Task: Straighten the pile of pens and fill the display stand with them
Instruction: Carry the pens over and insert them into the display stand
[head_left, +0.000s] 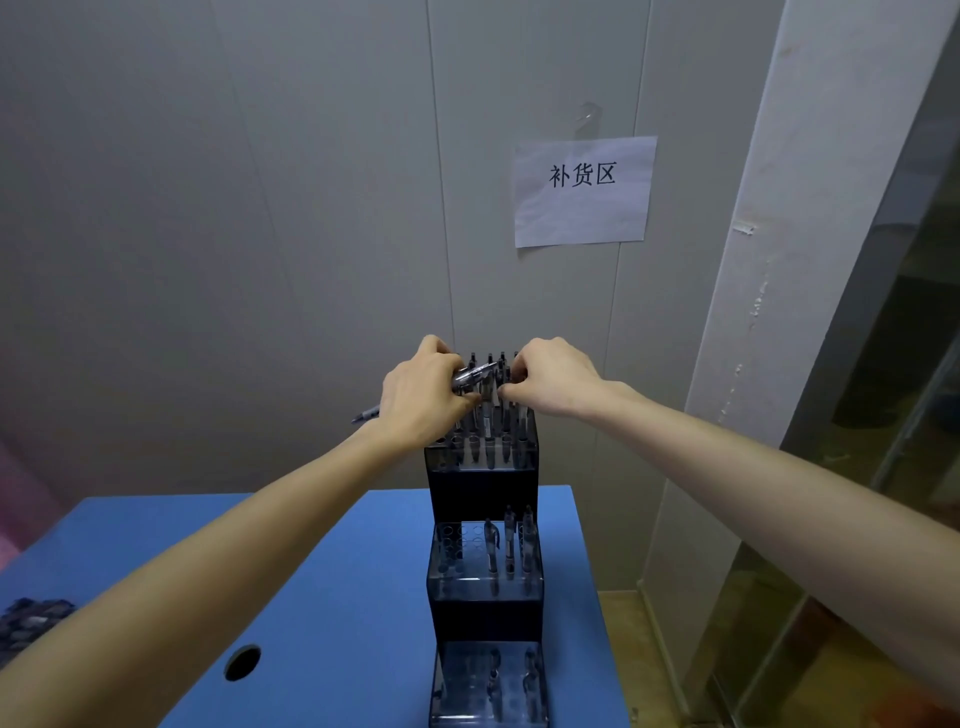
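Standing dark three-tier display stand (483, 608); top tier pens (488, 421) upright.

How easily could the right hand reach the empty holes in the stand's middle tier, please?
Probably easily: the right hand is up at the top tier, and nothing lies over the middle tier's empty holes; the pens there stand to their right.

The stand's (483, 483) top tier is packed with upright pens (488, 415), both hands crowded above it; middle-tier holes (462, 535) at left stand open; the wall (260, 208) blocks close behind
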